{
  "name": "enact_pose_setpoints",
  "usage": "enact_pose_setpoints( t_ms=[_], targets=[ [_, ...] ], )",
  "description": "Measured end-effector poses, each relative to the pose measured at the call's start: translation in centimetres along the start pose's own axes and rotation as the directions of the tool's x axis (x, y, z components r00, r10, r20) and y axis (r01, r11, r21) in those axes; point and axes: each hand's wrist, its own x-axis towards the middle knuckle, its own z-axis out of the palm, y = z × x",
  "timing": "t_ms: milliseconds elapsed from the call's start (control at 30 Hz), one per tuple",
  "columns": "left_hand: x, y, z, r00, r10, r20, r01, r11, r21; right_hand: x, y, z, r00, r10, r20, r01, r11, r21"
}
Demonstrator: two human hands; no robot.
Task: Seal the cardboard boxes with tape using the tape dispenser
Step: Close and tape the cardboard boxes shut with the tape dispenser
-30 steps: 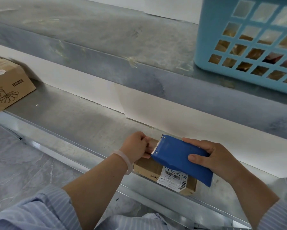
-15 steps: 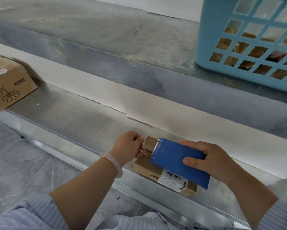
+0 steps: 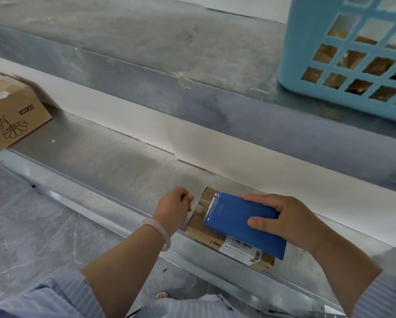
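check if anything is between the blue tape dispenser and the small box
Nothing visible. The right hand holds the tape dispenser directly over the small box; the left hand pinches the tape drawn past its left end.

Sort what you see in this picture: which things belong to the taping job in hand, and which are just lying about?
In use:
dispenser, gripped by the right hand
tape, pinched by the left hand
small box, under the dispenser

Lying about:
large box, far left on the lower shelf
basket, on the upper shelf
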Motion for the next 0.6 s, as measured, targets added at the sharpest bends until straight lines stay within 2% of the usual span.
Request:
enact_pose_setpoints(
  t_ms=[167, 400, 533, 600],
  targets=[
    [0.7, -0.3, 0.9, 1.0, 0.005, 0.006, -0.005, 1.0, 0.007, 0.1, 0.2, 0.0, 1.0, 0.025, -0.006, -0.025, 1.0, 0.001],
    [1.1, -0.7, 1.1, 0.991, 0.02, 0.132, -0.026, 0.999, 0.044, 0.2, 0.0, 0.3, 1.0, 0.022, 0.008, -0.023, 1.0, 0.016],
    [0.8, -0.5, 0.7, 0.949, -0.177, 0.259, 0.196, 0.979, -0.049, 0.3, 0.2, 0.4, 1.0, 0.017, -0.009, -0.017, 1.0, -0.002],
    [0.7, -0.5, 0.7, 0.951, -0.176, 0.255, 0.188, 0.982, -0.027, 0.4, 0.2, 0.4, 1.0, 0.013, -0.012, -0.013, 1.0, -0.015]
  ],
)
